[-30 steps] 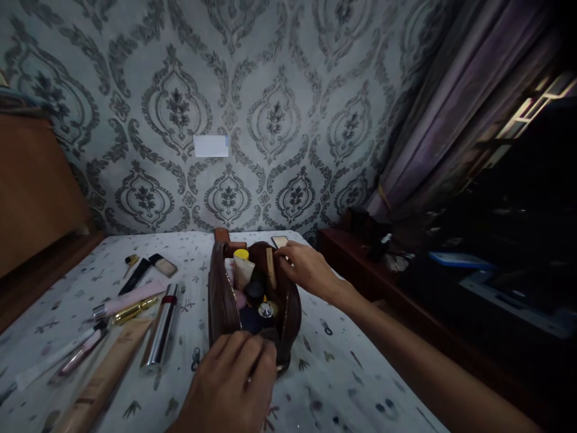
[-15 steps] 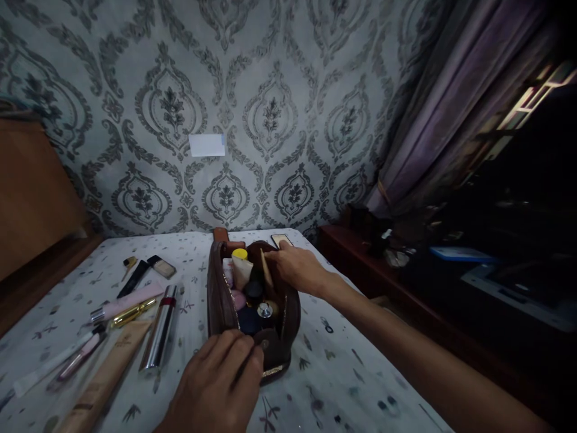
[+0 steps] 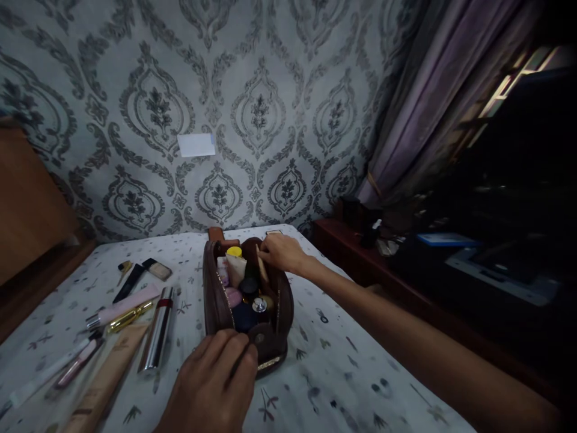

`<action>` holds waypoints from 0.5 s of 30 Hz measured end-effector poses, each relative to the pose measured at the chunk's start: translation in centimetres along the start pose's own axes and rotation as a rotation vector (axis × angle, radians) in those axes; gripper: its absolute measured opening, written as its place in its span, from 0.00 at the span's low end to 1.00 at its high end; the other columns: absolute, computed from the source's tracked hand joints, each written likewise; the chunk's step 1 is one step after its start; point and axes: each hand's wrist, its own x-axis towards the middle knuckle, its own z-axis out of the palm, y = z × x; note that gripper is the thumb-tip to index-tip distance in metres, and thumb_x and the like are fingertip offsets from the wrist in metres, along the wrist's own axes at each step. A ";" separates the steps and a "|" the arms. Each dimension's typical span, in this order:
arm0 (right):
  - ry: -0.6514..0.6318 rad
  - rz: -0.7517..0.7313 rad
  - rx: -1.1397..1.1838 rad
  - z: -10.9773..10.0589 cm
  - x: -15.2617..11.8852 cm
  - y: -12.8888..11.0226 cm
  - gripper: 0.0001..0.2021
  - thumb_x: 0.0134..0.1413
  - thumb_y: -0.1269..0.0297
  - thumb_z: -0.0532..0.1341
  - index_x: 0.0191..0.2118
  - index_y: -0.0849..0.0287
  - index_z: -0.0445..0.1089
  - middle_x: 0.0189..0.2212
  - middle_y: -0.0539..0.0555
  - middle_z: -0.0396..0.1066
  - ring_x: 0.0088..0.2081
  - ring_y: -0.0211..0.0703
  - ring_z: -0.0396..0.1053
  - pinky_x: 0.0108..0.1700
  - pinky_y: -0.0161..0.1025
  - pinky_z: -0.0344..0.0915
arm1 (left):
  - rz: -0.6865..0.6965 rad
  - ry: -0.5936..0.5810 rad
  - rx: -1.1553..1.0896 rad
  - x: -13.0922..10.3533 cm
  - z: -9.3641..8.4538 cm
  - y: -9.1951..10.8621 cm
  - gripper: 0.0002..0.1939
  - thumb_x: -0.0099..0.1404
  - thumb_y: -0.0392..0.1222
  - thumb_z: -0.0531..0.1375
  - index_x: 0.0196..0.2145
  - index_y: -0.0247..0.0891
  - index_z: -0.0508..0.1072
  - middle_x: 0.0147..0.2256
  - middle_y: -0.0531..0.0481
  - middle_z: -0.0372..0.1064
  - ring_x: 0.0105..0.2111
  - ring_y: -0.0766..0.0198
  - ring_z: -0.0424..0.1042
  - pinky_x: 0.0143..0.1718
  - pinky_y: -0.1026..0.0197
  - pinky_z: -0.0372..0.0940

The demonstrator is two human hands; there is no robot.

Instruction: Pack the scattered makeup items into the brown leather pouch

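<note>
With left hand (image 3: 216, 373) and right hand (image 3: 282, 251) apart, at opposite ends of a brown bag (image 3: 211, 307). Rests curled left fingers at the near left corner, probably to stop any sliding; cannot tell whether clamped on the edge or merely pressed there. Touches the top of a flat tan strip (image 3: 262, 266) with bent right fingers; cannot tell whether pinched or only pushed.

Sits on a patterned sheet (image 3: 324, 355), mouth upward and unzipped wide, seemingly for easy reaching in. Runs lengthwise away from the body toward the wall (image 3: 225, 108), far end slightly leftward. As for the strip: inside the bag by the right wall, long axis steep, top end leaning left. Crowded in beside it: a yellow cap (image 3: 234, 252), a pale tube (image 3: 236, 270), a dark lid (image 3: 249, 287).

Outside, to the left: 3 more tubes, beige (image 3: 106, 379), silver (image 3: 157, 331) and gold (image 3: 130, 316), likely spread out to be seen easily.
</note>
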 end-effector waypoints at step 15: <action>-0.007 -0.048 0.021 -0.9 -1.8 0.6 0.15 0.66 0.60 0.56 0.44 0.58 0.79 0.45 0.60 0.77 0.47 0.50 0.73 0.42 0.37 0.63 | -0.044 -0.033 -0.062 -1.7 -1.5 -0.4 0.11 0.70 0.29 0.52 0.43 0.34 0.73 0.37 0.45 0.77 0.39 0.60 0.75 0.43 0.59 0.72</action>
